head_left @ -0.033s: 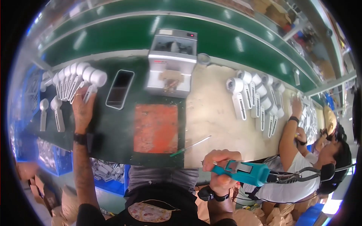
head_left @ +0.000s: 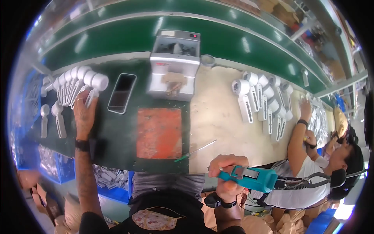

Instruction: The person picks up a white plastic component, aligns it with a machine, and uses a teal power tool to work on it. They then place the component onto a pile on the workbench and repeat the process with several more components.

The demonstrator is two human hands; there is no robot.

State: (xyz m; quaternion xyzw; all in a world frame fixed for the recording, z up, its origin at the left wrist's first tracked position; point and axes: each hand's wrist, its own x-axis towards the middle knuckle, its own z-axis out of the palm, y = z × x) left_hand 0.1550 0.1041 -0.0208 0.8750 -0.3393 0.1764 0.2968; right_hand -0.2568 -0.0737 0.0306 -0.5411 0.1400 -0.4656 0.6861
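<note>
My left hand (head_left: 84, 119) reaches to the left end of the bench. Its fingers are closed on the handle of a white round-headed handheld fan (head_left: 100, 82), the nearest in a row of several similar fans (head_left: 66, 82). Two more fans (head_left: 58, 119) lie apart, to the left of that hand. In front of my body, my right hand (head_left: 227, 175) grips a teal electric screwdriver (head_left: 253, 178). Its tip points left, and its rear end joins a metal clip and a cord.
A grey screw feeder (head_left: 173, 74) stands mid-bench, with a phone (head_left: 122, 93) to its left. Nearer lie an orange-red mat (head_left: 159, 134) and a thin green-handled tool (head_left: 194, 151). More fans (head_left: 269, 99) lie right, near a co-worker's arm (head_left: 299, 140). Blue bins (head_left: 58, 165) are lower left.
</note>
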